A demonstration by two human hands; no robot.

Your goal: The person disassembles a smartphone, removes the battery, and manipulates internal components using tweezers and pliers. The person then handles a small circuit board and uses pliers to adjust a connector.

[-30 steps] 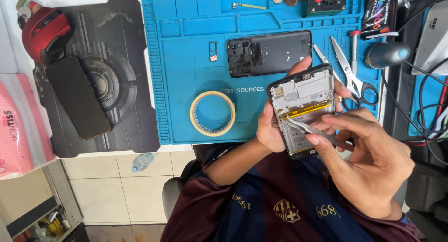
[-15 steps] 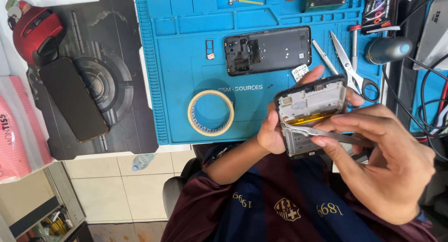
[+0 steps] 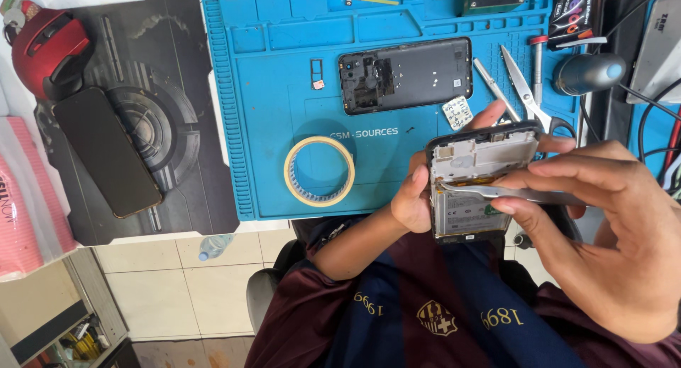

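Note:
My left hand (image 3: pixel 415 198) grips an opened phone (image 3: pixel 475 162) with its back off, held over the near edge of the blue repair mat (image 3: pixel 269 91). Its white inner frame and battery face up. My right hand (image 3: pixel 610 226) pinches metal tweezers (image 3: pixel 496 191) whose tips rest on the left part of the phone's inside, just above the battery. Fingers of the left hand wrap behind the phone's top edge. The phone's black back cover (image 3: pixel 406 74) lies on the mat beyond it.
A roll of tape (image 3: pixel 319 171) lies on the mat. Scissors (image 3: pixel 528 91), a screwdriver (image 3: pixel 537 70) and a dark mouse (image 3: pixel 589 73) sit at the right. Another black phone (image 3: pixel 106 152) rests on a dark pad (image 3: pixel 177 169) at left, beside a red mouse (image 3: pixel 46 49).
The view has shifted slightly. Both hands and the opened phone stay together; the tweezers remain on the phone's inside with little visible movement.

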